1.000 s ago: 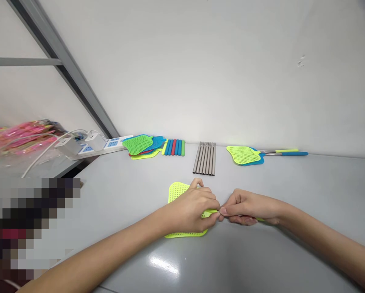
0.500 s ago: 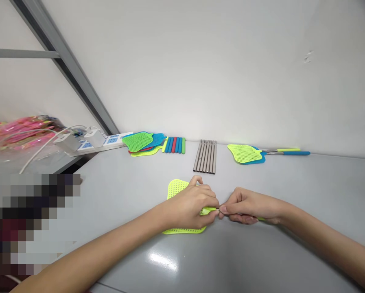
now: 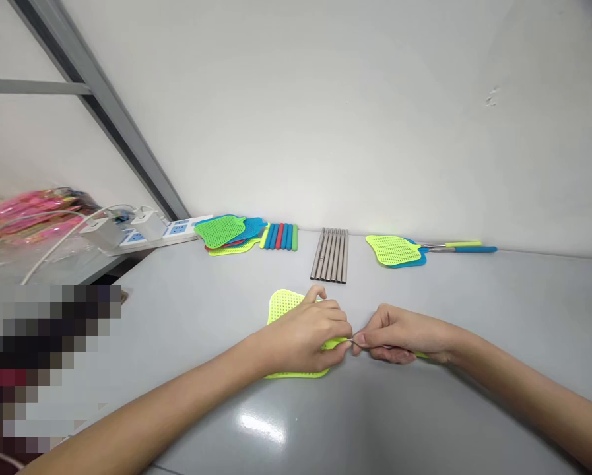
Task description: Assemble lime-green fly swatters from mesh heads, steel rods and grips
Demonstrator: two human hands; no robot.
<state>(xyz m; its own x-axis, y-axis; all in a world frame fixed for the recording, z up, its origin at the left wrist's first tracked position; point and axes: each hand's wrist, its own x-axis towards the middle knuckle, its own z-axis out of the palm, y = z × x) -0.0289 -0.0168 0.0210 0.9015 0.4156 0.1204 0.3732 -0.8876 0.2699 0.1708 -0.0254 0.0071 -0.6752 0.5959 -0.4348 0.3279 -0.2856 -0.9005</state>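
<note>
Yellow-green flyswatter head (image 3: 282,305) near at twelve o'clock, neck pinched by left hand (image 3: 308,333), right hand (image 3: 399,333) pinching metal rod (image 3: 350,340); two assembled flyswatters (image 3: 394,251) at one, loose heads (image 3: 220,232) at eleven.

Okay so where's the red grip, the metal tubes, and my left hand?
Red grip (image 3: 280,237): head view, middle of its length.
Metal tubes (image 3: 329,256): head view, middle of the row.
Left hand (image 3: 308,333): head view, back of the hand.

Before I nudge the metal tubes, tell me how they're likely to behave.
The metal tubes look round, so they would probably roll apart. Their smooth sheen suggests slipperiness; being straight metal, they are likely stiff.
</note>
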